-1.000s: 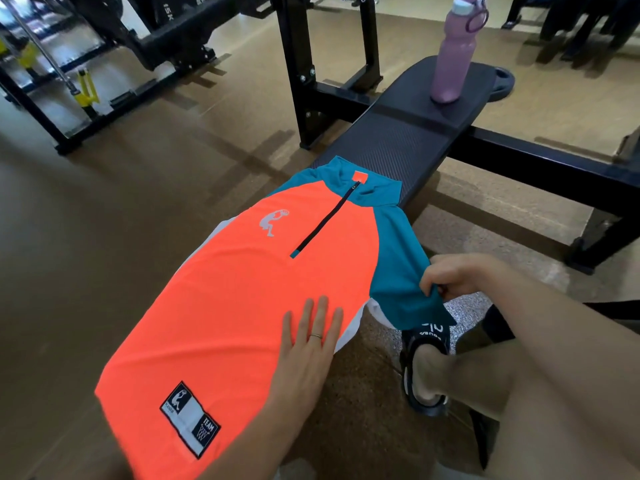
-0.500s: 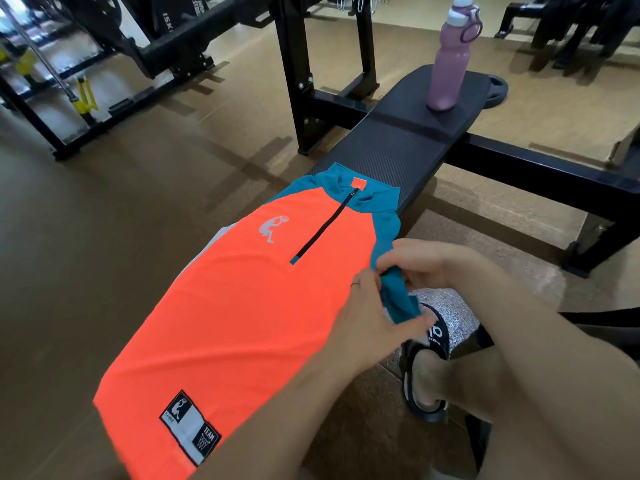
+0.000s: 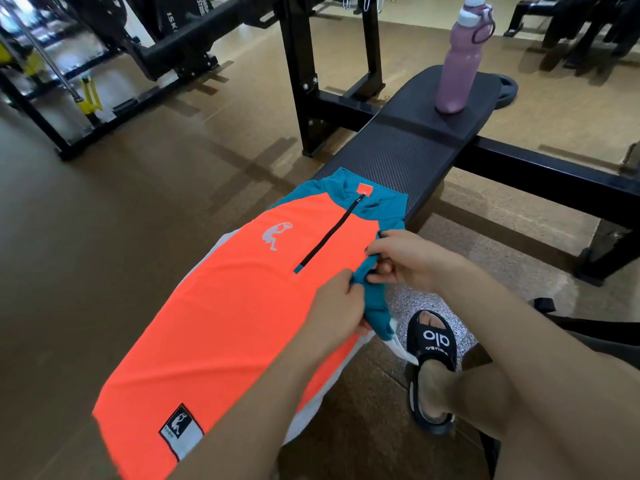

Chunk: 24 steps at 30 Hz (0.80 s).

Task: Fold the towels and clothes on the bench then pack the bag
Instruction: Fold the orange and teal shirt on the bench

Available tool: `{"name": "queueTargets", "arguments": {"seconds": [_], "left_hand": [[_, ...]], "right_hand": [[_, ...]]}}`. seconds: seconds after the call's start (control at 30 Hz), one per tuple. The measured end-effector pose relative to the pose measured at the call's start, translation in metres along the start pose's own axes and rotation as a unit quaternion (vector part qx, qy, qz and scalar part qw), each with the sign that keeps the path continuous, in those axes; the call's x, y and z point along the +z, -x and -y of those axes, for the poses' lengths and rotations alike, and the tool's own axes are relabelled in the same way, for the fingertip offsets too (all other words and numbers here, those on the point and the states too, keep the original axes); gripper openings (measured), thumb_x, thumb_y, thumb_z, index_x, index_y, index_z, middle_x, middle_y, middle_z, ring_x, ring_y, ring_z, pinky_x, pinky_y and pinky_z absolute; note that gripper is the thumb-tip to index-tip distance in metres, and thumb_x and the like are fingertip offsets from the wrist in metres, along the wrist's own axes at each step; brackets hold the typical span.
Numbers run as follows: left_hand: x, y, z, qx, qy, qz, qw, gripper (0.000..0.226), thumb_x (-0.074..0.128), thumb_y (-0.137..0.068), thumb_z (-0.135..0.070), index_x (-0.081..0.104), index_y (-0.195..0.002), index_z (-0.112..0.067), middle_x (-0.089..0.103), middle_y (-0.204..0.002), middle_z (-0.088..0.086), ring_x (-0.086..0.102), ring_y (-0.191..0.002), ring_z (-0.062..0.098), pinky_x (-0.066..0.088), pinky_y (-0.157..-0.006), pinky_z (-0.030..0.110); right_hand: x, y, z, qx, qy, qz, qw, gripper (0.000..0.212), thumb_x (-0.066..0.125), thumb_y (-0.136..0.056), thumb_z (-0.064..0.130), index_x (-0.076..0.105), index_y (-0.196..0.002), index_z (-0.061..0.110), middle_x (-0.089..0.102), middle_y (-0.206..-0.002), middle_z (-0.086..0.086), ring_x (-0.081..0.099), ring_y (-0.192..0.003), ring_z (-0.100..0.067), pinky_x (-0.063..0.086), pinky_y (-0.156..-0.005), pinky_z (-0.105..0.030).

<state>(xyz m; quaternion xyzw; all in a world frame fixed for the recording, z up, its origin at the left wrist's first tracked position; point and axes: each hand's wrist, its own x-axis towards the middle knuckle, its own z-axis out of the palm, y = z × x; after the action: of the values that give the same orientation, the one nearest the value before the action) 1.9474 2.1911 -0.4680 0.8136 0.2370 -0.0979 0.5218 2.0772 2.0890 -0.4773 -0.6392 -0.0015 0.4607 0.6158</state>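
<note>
- Since the earlier frames, the left hand has lifted off the orange front of the shirt, where it lay flat with fingers spread, and has come across to meet the right hand at the teal sleeve.
- Both hands now pinch that sleeve: the left fingers are curled round its bunched fabric from the near side, and the right fingertips nip the cloth just beyond them.
- Below the fingers, the rest of the sleeve hangs down over the bench edge toward a white layer of cloth.
- To the left of the fingers, the orange and teal zip-neck sports shirt lies face up along the black padded bench, its collar at the far end.
- A black zip runs down from the collar and ends just left of the right fingertips.
- A grey figure logo sits on the chest further left, and a black and white patch sits near the hem, well short of the fingers.
- Well beyond the fingers, a pink water bottle stands upright on the far end of the bench.
- Below and right of the fingers, a foot in a black slide sandal rests on the floor.
</note>
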Motion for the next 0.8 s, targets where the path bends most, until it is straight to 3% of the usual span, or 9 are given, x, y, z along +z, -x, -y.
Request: {"name": "queueTargets", "arguments": {"seconds": [0.1, 0.17, 0.23, 0.33, 0.4, 0.53, 0.67, 0.8], "left_hand": [[-0.032, -0.011, -0.012, -0.032, 0.07, 0.013, 0.997, 0.021, 0.035, -0.094, 0.0, 0.053, -0.087, -0.009, 0.053, -0.06, 0.007, 0.053, -0.041, 0.014, 0.05, -0.046, 0.026], [-0.055, -0.022, -0.009, -0.046, 0.08, -0.013, 0.996, 0.024, 0.038, -0.092, 0.001, 0.053, -0.076, -0.009, 0.047, -0.053, 0.002, 0.05, -0.041, 0.013, 0.054, -0.056, 0.03], [-0.073, -0.033, 0.006, -0.069, 0.085, -0.05, 0.993, 0.027, 0.04, -0.092, 0.0, 0.052, -0.07, -0.011, 0.048, -0.05, -0.001, 0.051, -0.044, 0.012, 0.058, -0.069, 0.036], [-0.089, -0.044, 0.039, -0.096, 0.067, -0.099, 0.988, 0.018, 0.047, -0.09, -0.007, 0.057, -0.076, -0.012, 0.052, -0.065, 0.005, 0.053, -0.065, 0.019, 0.056, -0.076, 0.041], [-0.093, -0.05, 0.06, -0.122, 0.077, -0.11, 0.983, 0.012, 0.05, -0.088, -0.014, 0.058, -0.078, -0.016, 0.051, -0.077, 0.009, 0.05, -0.077, 0.021, 0.052, -0.078, 0.044], [-0.089, -0.054, 0.075, -0.151, 0.117, -0.142, 0.971, 0.011, 0.051, -0.095, -0.016, 0.057, -0.087, -0.015, 0.056, -0.086, 0.01, 0.053, -0.078, 0.023, 0.051, -0.076, 0.04], [-0.085, -0.051, 0.078, -0.133, 0.057, -0.151, 0.978, 0.01, 0.058, -0.095, -0.02, 0.062, -0.099, -0.012, 0.066, -0.097, 0.006, 0.061, -0.086, 0.022, 0.052, -0.08, 0.04], [-0.081, -0.042, 0.075, -0.112, 0.02, -0.134, 0.984, 0.04, 0.072, -0.089, -0.03, 0.049, -0.117, -0.014, 0.063, -0.11, 0.0, 0.063, -0.102, 0.02, 0.053, -0.093, 0.042]], "right_hand": [[0.0, -0.005, 0.005, 0.001, -0.027, -0.027, 0.999, 0.01, 0.057, -0.098, 0.019, 0.056, -0.104, 0.011, 0.061, -0.066, -0.009, 0.045, -0.045, -0.012, 0.059, -0.061, -0.032], [-0.002, -0.011, 0.005, 0.013, -0.003, -0.05, 0.999, 0.033, 0.058, -0.098, 0.032, 0.044, -0.122, 0.014, 0.067, -0.083, -0.015, 0.053, -0.05, -0.016, 0.06, -0.068, -0.038], [-0.002, -0.019, 0.003, 0.007, 0.079, -0.093, 0.993, 0.04, 0.056, -0.099, 0.036, 0.032, -0.129, 0.023, 0.065, -0.101, -0.018, 0.061, -0.063, -0.022, 0.059, -0.072, -0.041], [-0.002, -0.024, -0.003, -0.03, 0.338, -0.149, 0.929, 0.036, 0.054, -0.096, 0.037, 0.04, -0.12, 0.014, 0.06, -0.116, -0.014, 0.063, -0.096, -0.03, 0.052, -0.082, -0.038], [-0.004, -0.023, -0.006, -0.043, 0.451, -0.156, 0.878, 0.043, 0.053, -0.095, 0.034, 0.043, -0.128, 0.01, 0.054, -0.129, -0.015, 0.056, -0.111, -0.031, 0.045, -0.083, -0.035], [-0.005, -0.02, -0.006, -0.067, 0.505, -0.192, 0.839, 0.048, 0.057, -0.094, 0.024, 0.036, -0.135, 0.009, 0.045, -0.136, -0.014, 0.055, -0.113, -0.032, 0.044, -0.078, -0.036], [-0.006, -0.016, -0.004, -0.057, 0.55, -0.2, 0.809, 0.051, 0.058, -0.096, 0.027, 0.035, -0.139, 0.01, 0.044, -0.142, -0.013, 0.046, -0.127, -0.034, 0.045, -0.096, -0.043], [-0.008, -0.017, -0.014, -0.019, 0.642, -0.173, 0.747, 0.057, 0.046, -0.1, 0.045, 0.033, -0.145, 0.013, 0.028, -0.156, -0.012, 0.026, -0.143, -0.034, 0.032, -0.113, -0.051]]}}
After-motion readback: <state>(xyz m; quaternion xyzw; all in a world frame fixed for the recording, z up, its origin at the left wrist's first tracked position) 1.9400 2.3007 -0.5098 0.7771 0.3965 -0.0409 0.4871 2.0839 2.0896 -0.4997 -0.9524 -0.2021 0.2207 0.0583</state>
